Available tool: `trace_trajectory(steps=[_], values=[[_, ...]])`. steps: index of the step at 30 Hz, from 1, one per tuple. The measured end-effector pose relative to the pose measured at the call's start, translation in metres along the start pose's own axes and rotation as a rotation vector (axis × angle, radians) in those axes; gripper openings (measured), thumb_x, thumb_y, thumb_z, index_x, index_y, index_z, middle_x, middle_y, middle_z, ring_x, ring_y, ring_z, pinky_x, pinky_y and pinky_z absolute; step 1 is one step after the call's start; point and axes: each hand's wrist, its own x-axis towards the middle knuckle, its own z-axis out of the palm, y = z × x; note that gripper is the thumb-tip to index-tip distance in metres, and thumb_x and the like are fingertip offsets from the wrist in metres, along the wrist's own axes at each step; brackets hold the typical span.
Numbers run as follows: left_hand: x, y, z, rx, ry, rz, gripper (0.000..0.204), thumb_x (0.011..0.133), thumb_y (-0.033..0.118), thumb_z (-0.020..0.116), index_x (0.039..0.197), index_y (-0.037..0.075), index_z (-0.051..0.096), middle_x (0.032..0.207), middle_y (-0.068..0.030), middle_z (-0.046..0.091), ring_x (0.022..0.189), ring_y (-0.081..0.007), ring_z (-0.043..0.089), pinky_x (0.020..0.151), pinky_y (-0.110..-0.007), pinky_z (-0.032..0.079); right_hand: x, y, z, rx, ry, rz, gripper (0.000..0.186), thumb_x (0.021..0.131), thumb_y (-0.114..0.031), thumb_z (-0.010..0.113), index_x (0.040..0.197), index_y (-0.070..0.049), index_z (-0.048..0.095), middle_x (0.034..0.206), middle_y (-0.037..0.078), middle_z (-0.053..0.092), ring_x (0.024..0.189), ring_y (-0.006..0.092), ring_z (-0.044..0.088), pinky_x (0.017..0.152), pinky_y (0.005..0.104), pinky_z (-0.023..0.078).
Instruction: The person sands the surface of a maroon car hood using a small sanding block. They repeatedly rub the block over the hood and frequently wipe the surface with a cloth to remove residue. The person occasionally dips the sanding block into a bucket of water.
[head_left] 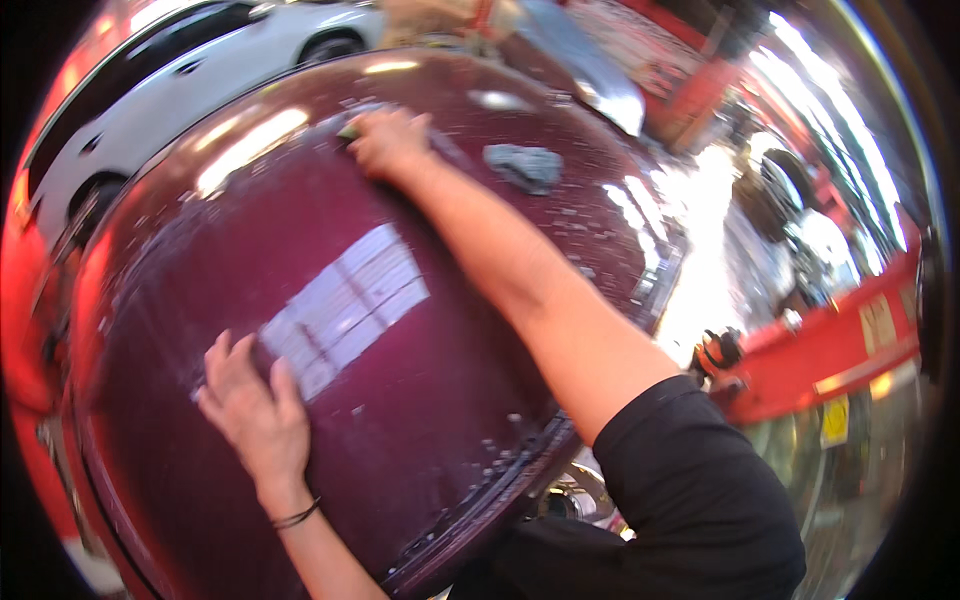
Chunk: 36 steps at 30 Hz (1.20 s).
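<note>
Below me spreads a broad, glossy maroon car body panel [200,300], streaked and dotted with wet droplets. Flat on its left part rests my left hand [258,415], fingers spread and nothing in it. My right arm reaches across to the far side, where my right hand [390,142] presses on the panel. Its fingers close around a small dark greenish thing [348,132]; most of it is hidden under the hand, so its kind does not show. A crumpled grey-blue cloth [525,167] lies on the panel to the right of that hand.
A white car [190,85] stands beyond the panel at the far left. On the right are a red metal beam [830,345] and a black-and-orange object [716,352]. A red post [705,95] rises at the back right.
</note>
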Motion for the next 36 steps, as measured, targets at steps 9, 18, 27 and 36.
trace_trajectory(steps=[9,18,27,36], values=[[-0.005,0.014,-0.013,-0.038,-0.004,-0.082,0.054,0.114,0.038,0.072,0.158,0.008,0.064,0.178,-0.0213,0.053,0.174,-0.0431,0.040,0.142,-0.076,0.020,-0.067,0.036,0.012,0.188,0.211,-0.349,0.047,0.110,-0.050,0.081,0.152,-0.029,0.082,0.152,0.008,0.081,0.134,0.0391,0.078,0.110,0.0652,0.054],[-0.007,0.009,-0.005,-0.090,0.034,-0.075,0.054,0.112,0.037,0.075,0.156,0.006,0.064,0.176,-0.0241,0.054,0.173,-0.0468,0.040,0.140,-0.079,0.022,0.073,-0.011,0.037,0.014,0.077,-0.086,0.053,0.112,-0.056,0.078,0.161,-0.037,0.076,0.156,0.009,0.081,0.149,0.0368,0.074,0.122,0.0727,0.045],[-0.007,0.011,-0.007,-0.073,0.030,-0.095,0.058,0.113,0.039,0.073,0.159,0.005,0.066,0.177,-0.0240,0.055,0.173,-0.0449,0.042,0.140,-0.078,0.025,-0.072,0.024,0.015,0.254,0.143,-0.515,0.050,0.109,-0.048,0.083,0.155,-0.028,0.080,0.153,0.010,0.081,0.137,0.0428,0.076,0.115,0.0613,0.055],[-0.009,0.008,0.001,-0.092,0.080,-0.073,0.057,0.112,0.038,0.075,0.157,0.005,0.064,0.174,-0.0262,0.055,0.171,-0.0481,0.043,0.139,-0.080,0.026,0.082,-0.055,0.044,-0.012,0.054,-0.168,0.054,0.112,-0.057,0.077,0.160,-0.034,0.075,0.156,0.010,0.081,0.150,0.0386,0.072,0.124,0.0810,0.041]])
